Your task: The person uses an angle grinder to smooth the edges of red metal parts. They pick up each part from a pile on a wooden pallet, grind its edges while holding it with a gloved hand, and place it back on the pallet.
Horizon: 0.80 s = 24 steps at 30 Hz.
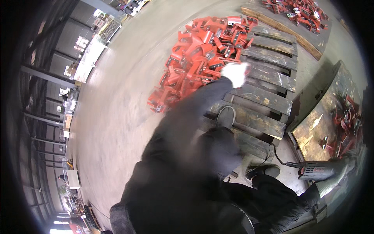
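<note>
My left hand (235, 74), in a white glove, reaches out at the right edge of a heap of red metal brackets (196, 50). Glare and blur hide its fingers. A sliver of red shows at its far side, and I cannot make out whether it holds a bracket. Low on the right, my right hand (334, 182), also gloved, is wrapped round the body of a dark corded angle grinder (318, 170). The grinder's front end is lost in the dark rim. Beyond it, more red brackets (344, 126) lie on a worn work surface (311, 126).
The heap lies on a dark wooden pallet (269, 80), whose bare slats show on the right. My shoe (226, 116) is on the pallet. The grinder's cord (274, 151) loops near my other shoe (269, 171). Another bracket pile (300, 13) and a timber beam (284, 31) are farther off.
</note>
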Available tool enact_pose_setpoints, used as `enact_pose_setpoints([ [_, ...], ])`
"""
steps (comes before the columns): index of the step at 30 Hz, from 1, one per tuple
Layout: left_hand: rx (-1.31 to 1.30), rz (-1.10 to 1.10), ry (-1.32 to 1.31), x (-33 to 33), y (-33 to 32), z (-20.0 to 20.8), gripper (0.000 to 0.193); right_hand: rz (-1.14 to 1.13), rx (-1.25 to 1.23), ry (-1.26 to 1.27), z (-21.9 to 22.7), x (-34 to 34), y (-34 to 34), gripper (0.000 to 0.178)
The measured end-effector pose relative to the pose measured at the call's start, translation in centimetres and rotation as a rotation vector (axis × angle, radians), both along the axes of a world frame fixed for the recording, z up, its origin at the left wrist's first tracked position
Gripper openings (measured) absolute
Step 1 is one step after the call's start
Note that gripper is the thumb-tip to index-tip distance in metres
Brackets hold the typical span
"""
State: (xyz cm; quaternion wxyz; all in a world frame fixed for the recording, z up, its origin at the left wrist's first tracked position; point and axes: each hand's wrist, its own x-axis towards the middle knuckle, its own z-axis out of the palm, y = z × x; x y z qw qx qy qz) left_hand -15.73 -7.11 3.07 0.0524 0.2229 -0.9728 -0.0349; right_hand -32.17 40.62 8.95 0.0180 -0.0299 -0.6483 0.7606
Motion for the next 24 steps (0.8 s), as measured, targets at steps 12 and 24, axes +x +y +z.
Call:
enact_pose_setpoints([
  [12, 0.198, 1.063, 0.079, 44.7, -12.0, -9.6, 0.058, 0.264, 0.074, -0.136, -1.8, 3.5, -11.5, 0.047],
  [24, 0.315, 1.069, -0.593, 34.9, -27.7, -12.4, 0.056, 0.327, 0.211, -0.194, -7.6, 2.4, -15.6, 0.046],
])
